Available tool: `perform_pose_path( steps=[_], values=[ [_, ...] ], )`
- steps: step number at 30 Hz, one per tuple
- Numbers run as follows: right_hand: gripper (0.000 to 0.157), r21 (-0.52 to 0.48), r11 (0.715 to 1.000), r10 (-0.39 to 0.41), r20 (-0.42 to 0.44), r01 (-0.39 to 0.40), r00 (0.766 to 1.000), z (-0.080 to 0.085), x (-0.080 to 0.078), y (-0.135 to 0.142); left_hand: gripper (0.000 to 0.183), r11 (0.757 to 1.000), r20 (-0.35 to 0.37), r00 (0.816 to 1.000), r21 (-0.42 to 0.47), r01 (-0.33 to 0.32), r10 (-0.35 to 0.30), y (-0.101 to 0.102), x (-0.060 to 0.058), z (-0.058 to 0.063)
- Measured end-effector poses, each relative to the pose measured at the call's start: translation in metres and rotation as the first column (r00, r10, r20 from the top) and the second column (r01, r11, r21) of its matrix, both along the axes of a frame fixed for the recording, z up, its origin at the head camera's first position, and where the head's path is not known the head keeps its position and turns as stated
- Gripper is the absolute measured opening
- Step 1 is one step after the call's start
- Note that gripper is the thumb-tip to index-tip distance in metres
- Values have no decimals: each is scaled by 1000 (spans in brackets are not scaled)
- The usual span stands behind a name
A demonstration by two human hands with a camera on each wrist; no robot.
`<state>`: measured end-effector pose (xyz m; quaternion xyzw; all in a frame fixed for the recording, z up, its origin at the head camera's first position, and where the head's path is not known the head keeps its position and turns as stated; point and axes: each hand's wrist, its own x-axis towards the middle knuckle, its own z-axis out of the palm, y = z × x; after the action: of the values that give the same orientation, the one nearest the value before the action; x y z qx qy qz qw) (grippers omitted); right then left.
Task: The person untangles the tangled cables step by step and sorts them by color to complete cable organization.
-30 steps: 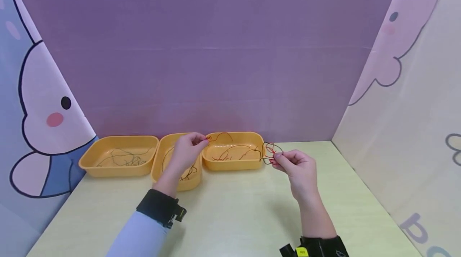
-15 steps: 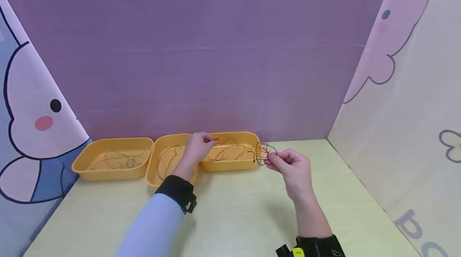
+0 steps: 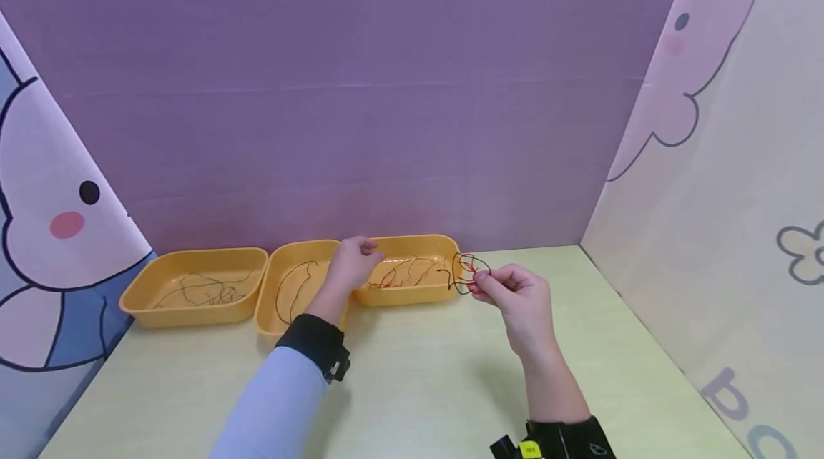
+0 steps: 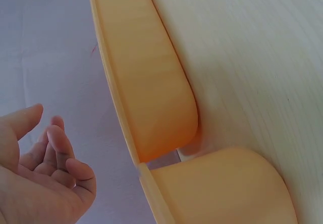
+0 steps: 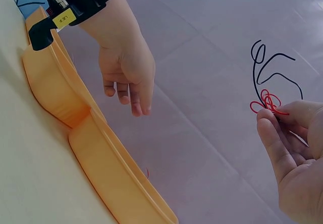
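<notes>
My left hand (image 3: 352,264) hovers over the near left part of the right-hand yellow tray (image 3: 405,297). Its thumb and fingers stand apart with nothing between them, as the left wrist view shows. Several thin red and dark wires (image 3: 408,272) lie in that tray. To the right of the tray, my right hand (image 3: 523,305) pinches a tangle of red and black wires (image 5: 267,103) between thumb and fingertips. The loose black ends stick out and overlap the tray's right edge in the head view.
Beside the right-hand tray stands a middle yellow tray (image 3: 265,309) with black wires, partly hidden by my left arm. A left yellow tray (image 3: 193,316) holds greyish wires. All stand on a pale table (image 3: 412,380) against a purple backdrop (image 3: 386,123).
My left hand has moved right from over the middle tray to the right-hand tray and let go of a red wire there. My right hand keeps its pinch on the tangle.
</notes>
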<state>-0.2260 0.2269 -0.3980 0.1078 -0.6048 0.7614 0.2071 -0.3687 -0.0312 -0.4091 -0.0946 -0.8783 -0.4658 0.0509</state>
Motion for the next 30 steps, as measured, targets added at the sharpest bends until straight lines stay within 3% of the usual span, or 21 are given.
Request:
perform_pose_path(
  steps=[8, 13, 18, 22, 30],
  values=[
    [5, 10, 1000, -5, 24, 5, 1000, 0, -2, 1, 38, 998, -43, 999, 57, 17, -15, -11, 14, 11],
    [5, 24, 1000, -14, 34, 13, 999, -1, -2, 3, 43, 992, -122, 991, 108, 67, -53, -21, 33, 20],
    [16, 30, 999, -22, 40, 21, 999, -1, -1, 3, 46, 979, -182, 980, 169, 109, -78, -36, 56, 29],
    [15, 28, 999, -17, 36, 16, 999, -1, -1, 3, 49, 969, -214, 973, 209, 129, -83, -50, 73, 28],
    [14, 36, 999, -5, 34, 4, 999, -2, -1, 2, 51, 957, -214, 976, 273, 101, -42, -76, 103, 16]
  ],
)
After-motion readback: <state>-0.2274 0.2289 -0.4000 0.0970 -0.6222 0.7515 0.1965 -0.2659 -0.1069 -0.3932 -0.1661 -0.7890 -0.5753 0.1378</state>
